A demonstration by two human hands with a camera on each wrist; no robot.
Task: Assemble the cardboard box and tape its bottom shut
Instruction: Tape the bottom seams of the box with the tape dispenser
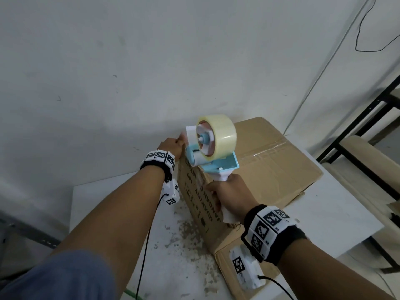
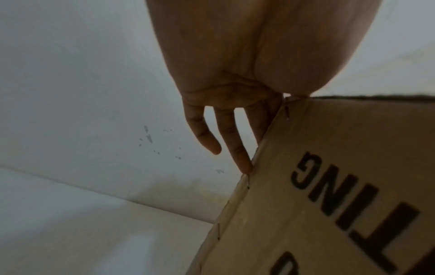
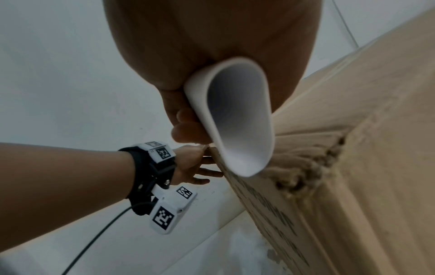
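A brown cardboard box [image 1: 270, 169] with black print on its side stands on a white table [image 1: 121, 213]. A strip of clear tape [image 1: 266, 149] runs across its top seam. My right hand [image 1: 229, 195] grips the white handle [image 3: 240, 119] of a blue tape dispenser [image 1: 214, 148] carrying a clear roll. The dispenser sits over the box's top left edge. My left hand [image 1: 172, 146] is at the box's far left corner. Its fingers [image 2: 235, 143] lie straight down along the box [image 2: 329, 186] side. The left thumb is hidden.
A pale wall stands close behind the box. A black metal frame [image 1: 368, 126] and a beige panel [image 1: 357, 165] are at the right. The table surface near the box is flecked and worn. Wrist-camera cables trail from both arms.
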